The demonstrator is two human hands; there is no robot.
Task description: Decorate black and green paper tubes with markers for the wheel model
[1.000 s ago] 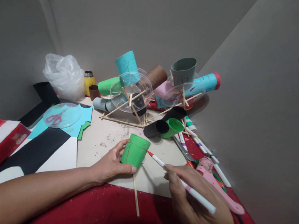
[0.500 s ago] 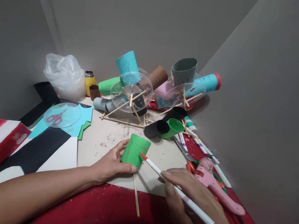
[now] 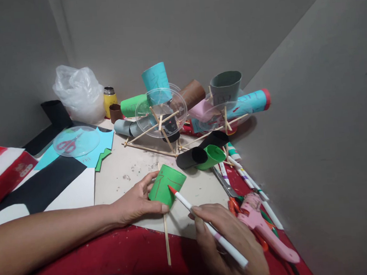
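Note:
My left hand (image 3: 140, 201) is closed around a green paper tube (image 3: 166, 187) with red-brown lines drawn on it, tilted just above the table. Pinched in my right hand (image 3: 228, 239) is a white felt-tip marker (image 3: 208, 226) with a red tip. That tip is at the tube's drawn side, touching or very near it. Beneath the tube a thin wooden stick (image 3: 167, 243) runs toward me over the table edge. Behind, black paper tubes (image 3: 191, 158) and another green tube (image 3: 214, 156) lie beside a wooden-stick frame (image 3: 151, 150).
Clear plastic discs (image 3: 144, 115) on the frame carry coloured tubes, including a blue one (image 3: 156, 83). A pink glue gun (image 3: 268, 232), scissors (image 3: 226, 184) and markers (image 3: 270, 211) lie right. Left are black paper (image 3: 51, 180), a red-white box (image 3: 10, 170) and a plastic bag (image 3: 78, 94).
My right hand has shifted left and slightly up with the marker, its tip moving left across the green tube. My left hand and the tube have hardly moved.

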